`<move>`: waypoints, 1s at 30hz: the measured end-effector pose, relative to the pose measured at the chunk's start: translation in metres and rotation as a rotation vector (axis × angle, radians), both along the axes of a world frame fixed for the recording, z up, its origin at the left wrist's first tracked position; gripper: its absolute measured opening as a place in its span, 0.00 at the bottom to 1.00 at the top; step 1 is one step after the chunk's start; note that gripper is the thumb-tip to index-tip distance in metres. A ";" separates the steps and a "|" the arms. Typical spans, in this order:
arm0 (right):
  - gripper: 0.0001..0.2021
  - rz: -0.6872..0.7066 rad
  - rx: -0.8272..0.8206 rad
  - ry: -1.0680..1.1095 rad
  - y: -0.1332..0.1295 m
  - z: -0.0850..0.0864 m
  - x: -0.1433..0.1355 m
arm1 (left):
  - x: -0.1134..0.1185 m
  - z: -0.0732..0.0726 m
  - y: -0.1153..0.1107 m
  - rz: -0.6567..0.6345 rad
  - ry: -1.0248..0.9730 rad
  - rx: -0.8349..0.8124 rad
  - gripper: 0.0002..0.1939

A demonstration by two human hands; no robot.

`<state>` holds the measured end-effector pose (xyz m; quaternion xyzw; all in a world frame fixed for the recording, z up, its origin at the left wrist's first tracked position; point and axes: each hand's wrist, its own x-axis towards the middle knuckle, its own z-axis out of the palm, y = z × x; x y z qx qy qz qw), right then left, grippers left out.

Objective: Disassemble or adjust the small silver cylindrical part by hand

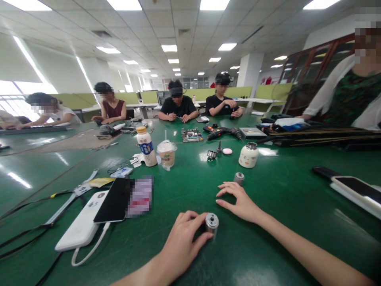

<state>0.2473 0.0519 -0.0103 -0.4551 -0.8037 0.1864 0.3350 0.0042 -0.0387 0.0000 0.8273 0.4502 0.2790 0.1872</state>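
- Upper centre-left of the frame: a bottle [146,147] wears a blue label with white characters, too small to read; the plastic cup [166,154] beside it bears a faint print, also illegible.
- Left of the frame: a white power bank [81,222] has a small dark round mark; the strap [81,190] above it carries a handwritten-looking figure, hard to make out.
- The purple sheet [141,197] beside the black phone [111,200] is pixelated.
- Lower centre: the left hand [183,238] holds a metal cylinder [212,222] upright between thumb and fingers, its far-side contact partly hidden.
- Right of centre: the right hand [239,201] is empty, thumb and fingers curved well apart; it covers the lower part of a second metal cylinder [239,177].
- A white-cased device [357,192] is cut off at the right edge, as is a standing person [351,91].
- Surface: a glossy green table [282,186] reflecting light.
- Room: lit ceiling panels [169,48], yellow-green partitions [236,93], people seated opposite.
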 end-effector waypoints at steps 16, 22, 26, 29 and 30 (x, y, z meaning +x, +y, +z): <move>0.10 0.049 -0.031 0.052 0.000 0.001 0.001 | 0.001 0.000 0.001 -0.003 -0.008 0.005 0.17; 0.13 0.072 -0.025 -0.038 -0.001 0.002 0.002 | 0.001 -0.001 0.000 -0.001 -0.002 -0.007 0.17; 0.08 0.054 -0.022 -0.083 0.001 -0.002 0.001 | 0.001 -0.002 0.001 0.007 -0.008 -0.009 0.18; 0.05 0.049 -0.019 0.001 0.000 0.000 -0.002 | 0.001 -0.002 0.001 -0.007 -0.027 -0.022 0.19; 0.05 0.056 -0.025 0.047 -0.002 0.003 -0.004 | 0.001 -0.002 0.001 -0.012 -0.041 -0.029 0.21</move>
